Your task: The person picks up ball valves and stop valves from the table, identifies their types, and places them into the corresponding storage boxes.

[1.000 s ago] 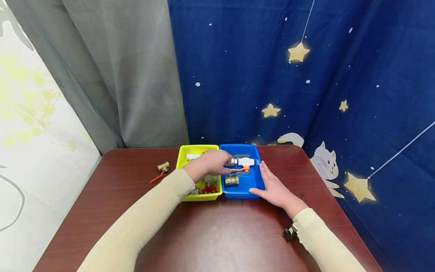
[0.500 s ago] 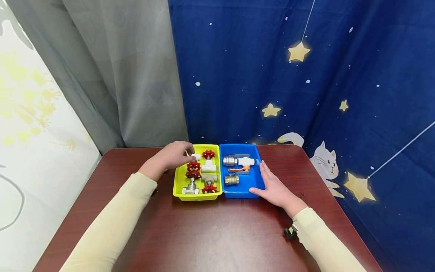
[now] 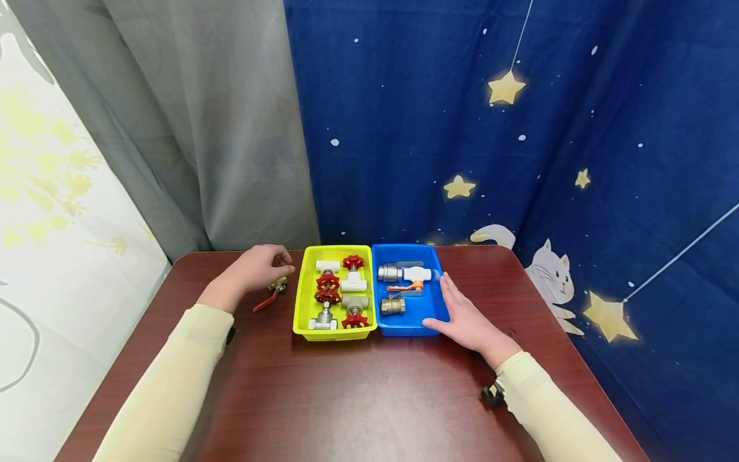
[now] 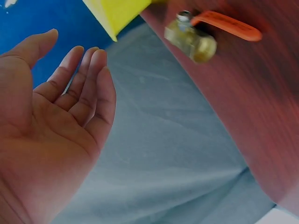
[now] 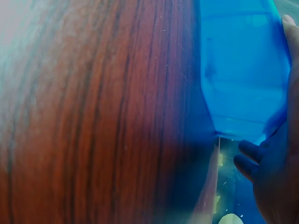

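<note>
My left hand [image 3: 251, 271] hovers over the left of the table, its loosely bent fingers holding nothing. Close by lies a brass ball valve [image 4: 194, 43] with an orange-red lever, partly covered by the hand in the head view. My right hand [image 3: 466, 323] rests its straight fingers against the right side of the blue tray [image 3: 424, 317]. Inside that tray are a brass valve [image 3: 393, 305], a white valve with an orange lever [image 3: 417, 274] and a steel valve [image 3: 389, 273]. The yellow tray [image 3: 306, 289] holds several red-wheeled valves, white ones [image 3: 354, 282] and metal ones [image 3: 325, 319].
Both trays stand side by side near the back of the dark red wooden table [image 3: 358, 398]. A grey curtain [image 3: 248, 160] and a blue starry curtain [image 3: 404, 128] hang behind the table's back edge.
My left hand has moved left from the trays to the brass valve on the table. The yellow tray's left side swung outward, then settled. My right hand stays in place.
</note>
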{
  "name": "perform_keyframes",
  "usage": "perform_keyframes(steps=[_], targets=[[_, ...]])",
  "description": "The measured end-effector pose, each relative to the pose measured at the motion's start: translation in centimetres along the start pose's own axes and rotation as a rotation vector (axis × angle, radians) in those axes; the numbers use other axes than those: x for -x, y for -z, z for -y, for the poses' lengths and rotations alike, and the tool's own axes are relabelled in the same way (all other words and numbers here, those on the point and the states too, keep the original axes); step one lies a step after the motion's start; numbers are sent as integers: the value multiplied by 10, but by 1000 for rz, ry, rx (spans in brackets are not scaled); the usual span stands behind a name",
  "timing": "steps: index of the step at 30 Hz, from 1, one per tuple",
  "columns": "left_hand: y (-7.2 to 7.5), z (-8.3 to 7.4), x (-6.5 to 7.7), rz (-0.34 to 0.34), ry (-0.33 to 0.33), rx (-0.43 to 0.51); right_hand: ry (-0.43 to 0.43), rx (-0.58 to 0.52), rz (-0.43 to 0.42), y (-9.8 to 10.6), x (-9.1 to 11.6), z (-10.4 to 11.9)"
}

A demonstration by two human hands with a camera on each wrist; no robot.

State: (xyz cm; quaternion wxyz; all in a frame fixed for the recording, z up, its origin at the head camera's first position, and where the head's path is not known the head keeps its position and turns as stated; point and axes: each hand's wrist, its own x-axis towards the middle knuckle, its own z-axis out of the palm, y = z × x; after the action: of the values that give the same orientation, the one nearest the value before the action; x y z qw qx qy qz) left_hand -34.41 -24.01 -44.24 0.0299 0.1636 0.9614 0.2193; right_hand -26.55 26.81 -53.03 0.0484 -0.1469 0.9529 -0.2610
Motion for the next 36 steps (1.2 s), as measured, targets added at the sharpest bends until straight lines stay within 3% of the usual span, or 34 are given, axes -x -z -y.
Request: perform_keyframes(steps=[9, 21, 31, 36], targets=[[-6, 25, 3, -12, 28, 9, 9, -7, 1, 0, 0, 2], [-47, 51, 0, 13, 79, -82, -7, 11, 8, 0, 0, 0], [-55, 55, 2, 40, 111, -92, -7, -4, 6, 0, 0, 0], [-61, 58, 1, 36, 79, -112, -4, -1, 6, -1, -1, -1]])
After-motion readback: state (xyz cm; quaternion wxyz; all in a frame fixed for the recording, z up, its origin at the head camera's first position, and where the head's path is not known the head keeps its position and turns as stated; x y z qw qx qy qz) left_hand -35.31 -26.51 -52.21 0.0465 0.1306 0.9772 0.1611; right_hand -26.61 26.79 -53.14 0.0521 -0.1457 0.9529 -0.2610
